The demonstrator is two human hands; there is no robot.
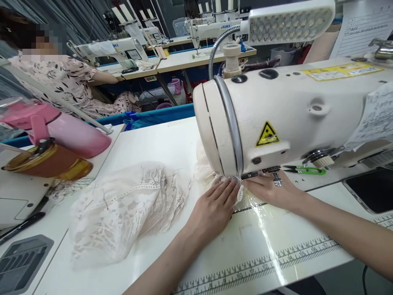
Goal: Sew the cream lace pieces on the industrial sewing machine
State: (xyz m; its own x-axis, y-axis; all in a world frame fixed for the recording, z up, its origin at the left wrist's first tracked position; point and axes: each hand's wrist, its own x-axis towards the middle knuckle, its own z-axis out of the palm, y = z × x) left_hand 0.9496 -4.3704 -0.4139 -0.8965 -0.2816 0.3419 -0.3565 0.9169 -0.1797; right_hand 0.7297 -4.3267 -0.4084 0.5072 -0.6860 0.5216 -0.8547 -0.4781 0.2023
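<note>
A cream sewing machine [291, 110] fills the right of the view, its head pointing left. My left hand [215, 205] lies flat on a piece of white lace fabric [202, 172] just under the machine's head, fingers together and stretched toward the needle area. My right hand [270, 190] rests on the table right of the needle, fingertips on the same lace; the machine hides part of it. A heap of white lace pieces [123, 209] lies on the table to the left of my left hand.
Green thread snips [307, 170] lie behind my right hand. A pink and amber bottle [52, 143] lies at the left. A ruler strip [260, 266] runs along the table's front edge. Another person sits at far left by other sewing machines. A lamp [288, 22] hangs overhead.
</note>
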